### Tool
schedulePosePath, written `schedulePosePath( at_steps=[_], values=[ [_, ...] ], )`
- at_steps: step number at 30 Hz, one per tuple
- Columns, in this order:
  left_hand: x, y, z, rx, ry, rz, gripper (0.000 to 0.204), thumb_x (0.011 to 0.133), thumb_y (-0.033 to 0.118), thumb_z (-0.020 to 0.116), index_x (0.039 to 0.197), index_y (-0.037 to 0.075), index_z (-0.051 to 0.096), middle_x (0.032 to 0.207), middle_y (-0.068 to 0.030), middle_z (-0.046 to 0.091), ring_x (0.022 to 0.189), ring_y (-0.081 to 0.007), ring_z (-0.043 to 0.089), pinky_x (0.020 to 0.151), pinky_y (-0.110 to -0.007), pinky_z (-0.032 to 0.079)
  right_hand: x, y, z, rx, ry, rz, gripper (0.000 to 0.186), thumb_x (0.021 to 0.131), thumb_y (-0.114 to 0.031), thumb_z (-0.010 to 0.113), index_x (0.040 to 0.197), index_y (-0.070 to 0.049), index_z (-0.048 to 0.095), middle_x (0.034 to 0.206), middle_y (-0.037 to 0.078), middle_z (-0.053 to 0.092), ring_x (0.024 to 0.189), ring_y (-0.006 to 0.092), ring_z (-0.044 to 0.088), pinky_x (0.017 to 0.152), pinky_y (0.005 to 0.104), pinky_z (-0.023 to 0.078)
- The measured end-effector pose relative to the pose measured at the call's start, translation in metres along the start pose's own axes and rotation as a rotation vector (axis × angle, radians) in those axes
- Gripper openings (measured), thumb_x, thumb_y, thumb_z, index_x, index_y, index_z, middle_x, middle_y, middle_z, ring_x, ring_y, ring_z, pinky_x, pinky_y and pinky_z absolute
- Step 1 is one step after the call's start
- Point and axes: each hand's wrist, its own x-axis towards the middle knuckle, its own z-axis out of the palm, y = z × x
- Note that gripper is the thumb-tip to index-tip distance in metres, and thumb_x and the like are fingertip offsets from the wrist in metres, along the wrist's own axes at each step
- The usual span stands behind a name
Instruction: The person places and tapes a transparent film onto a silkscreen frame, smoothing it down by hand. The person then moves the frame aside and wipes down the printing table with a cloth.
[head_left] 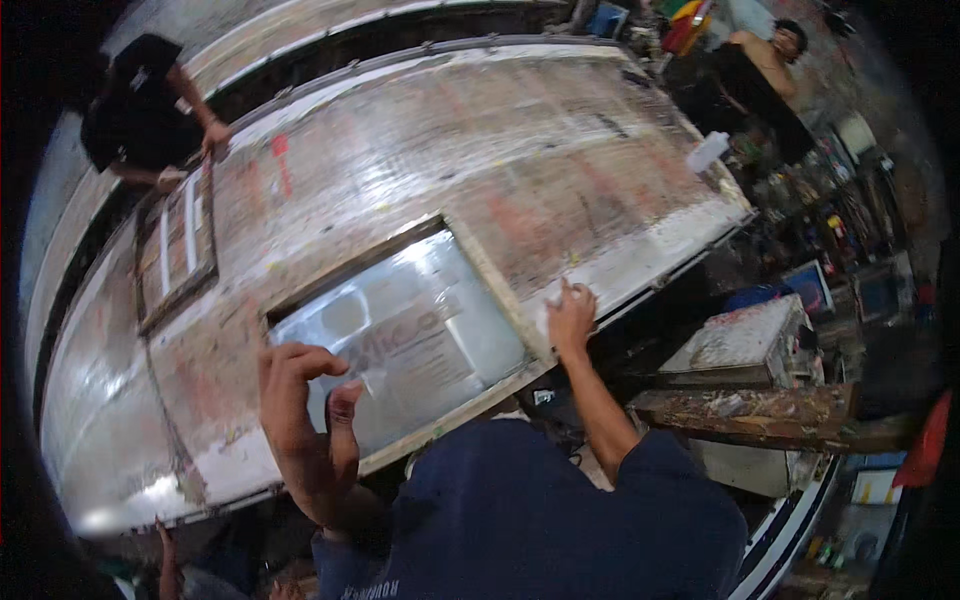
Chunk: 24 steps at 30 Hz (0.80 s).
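My left hand (310, 425) is raised over the near left part of a wood-framed printing screen (484, 262). Its thumb and fingers are curved but apart, with nothing visible between them. The screen's pale, shiny panel has faint lettering across it, and it lies on a long, stained table (400, 140). Beyond the screen's right corner, my right hand (573, 318) reaches to the white strip along the table's near edge. Its fingers are slightly bent and spread, seemingly touching the surface, with no object seen in them.
At the far left, a person in black (145, 110) has both hands at a smaller wooden frame (178, 245). A white plastic bottle (708, 151) is near the table's right end. Another person (770, 65) is beyond. A paint-crusted beam (745, 412) and a whitish box (735, 340) stand right.
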Motion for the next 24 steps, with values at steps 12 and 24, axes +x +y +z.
schedulePosePath(
  at_steps=[12,24],
  values=[
    [0.003,-0.043,0.061,-0.025,-0.292,-0.135,0.008,0.09,0.005,0.062,0.093,-0.001,0.059,0.089,-0.0148,0.058,0.09,-0.033,0.052,0.081,-0.04,0.042,0.01,-0.206,-0.085,1.999,-1.141,0.059,0.104,0.078,-0.076,0.066,0.148,-0.004,0.04,0.141,0.009,0.052,0.131,0.0216,0.05,0.108,0.0413,0.042],
    [-0.018,-0.079,0.069,0.021,-0.212,-0.228,0.015,0.093,0.013,0.067,0.098,0.0,0.062,0.092,-0.0126,0.065,0.085,-0.0246,0.061,0.074,-0.035,0.048,-0.029,-0.204,-0.069,1.753,-0.933,0.282,0.034,0.091,-0.018,0.073,0.119,-0.003,0.062,0.11,0.005,0.065,0.098,0.0136,0.064,0.086,0.0294,0.053]
  ],
)
